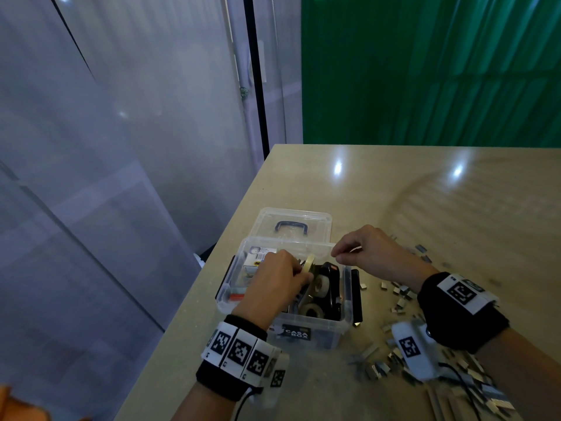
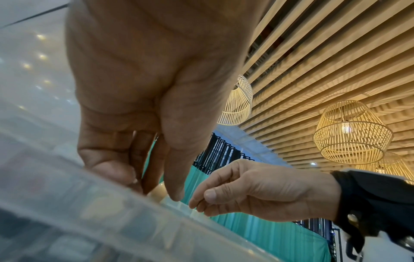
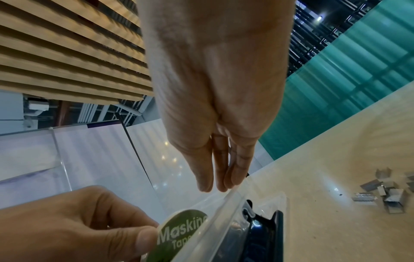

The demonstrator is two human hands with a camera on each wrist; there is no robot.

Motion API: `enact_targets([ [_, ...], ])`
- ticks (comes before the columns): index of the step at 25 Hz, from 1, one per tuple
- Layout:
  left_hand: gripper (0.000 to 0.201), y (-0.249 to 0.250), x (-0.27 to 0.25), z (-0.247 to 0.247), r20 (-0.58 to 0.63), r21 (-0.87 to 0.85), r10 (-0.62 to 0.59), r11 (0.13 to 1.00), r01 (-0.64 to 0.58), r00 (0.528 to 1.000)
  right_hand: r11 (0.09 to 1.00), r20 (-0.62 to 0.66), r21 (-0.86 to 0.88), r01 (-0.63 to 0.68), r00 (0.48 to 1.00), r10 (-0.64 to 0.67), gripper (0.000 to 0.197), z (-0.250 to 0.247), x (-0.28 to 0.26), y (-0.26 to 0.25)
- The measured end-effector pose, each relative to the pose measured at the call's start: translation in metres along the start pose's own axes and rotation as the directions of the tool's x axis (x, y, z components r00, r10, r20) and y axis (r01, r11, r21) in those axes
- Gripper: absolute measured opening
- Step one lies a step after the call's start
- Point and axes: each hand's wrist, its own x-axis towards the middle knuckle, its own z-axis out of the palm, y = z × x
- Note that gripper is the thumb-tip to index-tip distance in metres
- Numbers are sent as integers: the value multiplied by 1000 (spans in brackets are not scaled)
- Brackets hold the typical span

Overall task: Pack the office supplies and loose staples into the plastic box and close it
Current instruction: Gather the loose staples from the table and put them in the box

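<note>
The left hand point(image 1: 277, 281) reaches into the open clear plastic box point(image 1: 309, 328) and pinches a roll of masking tape point(image 3: 179, 232) upright between thumb and fingers. The right hand point(image 1: 368, 249) hovers over the box's far right rim, fingertips drawn together; whether they pinch a staple is hard to tell. Loose staples point(image 1: 400, 294) lie scattered on the table point(image 1: 425, 192) right of the box.

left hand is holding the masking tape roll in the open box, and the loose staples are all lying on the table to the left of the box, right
Not quite. The loose staples lie to the right of the box, as the head view shows. The rest holds: the left hand holds the masking tape roll in the open box.
</note>
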Motion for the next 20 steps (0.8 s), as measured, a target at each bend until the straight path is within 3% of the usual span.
enact_targets([
  [5,28,4,0,0,-45,9,20,1000,-20,999,1000,-1,-1,-4,1000,4,10,1,-1,1],
  [10,19,16,-6,-8,-118,-52,151,986,-158,981,1000,-1,9,-29,1000,29,10,1,1,2],
  [14,23,23,-7,1,73,265,106,957,-122,992,999,-15,40,-27,1000,27,10,0,1,4],
  [15,23,21,-10,5,113,325,129,932,-159,985,999,-18,43,-28,999,29,9,0,1,3],
  [17,23,19,-18,12,139,368,233,890,-269,962,999,-23,40,-30,999,31,9,1,1,3],
  [20,24,21,-20,14,139,359,280,880,-312,950,999,-26,27,-27,999,28,9,1,2,2],
])
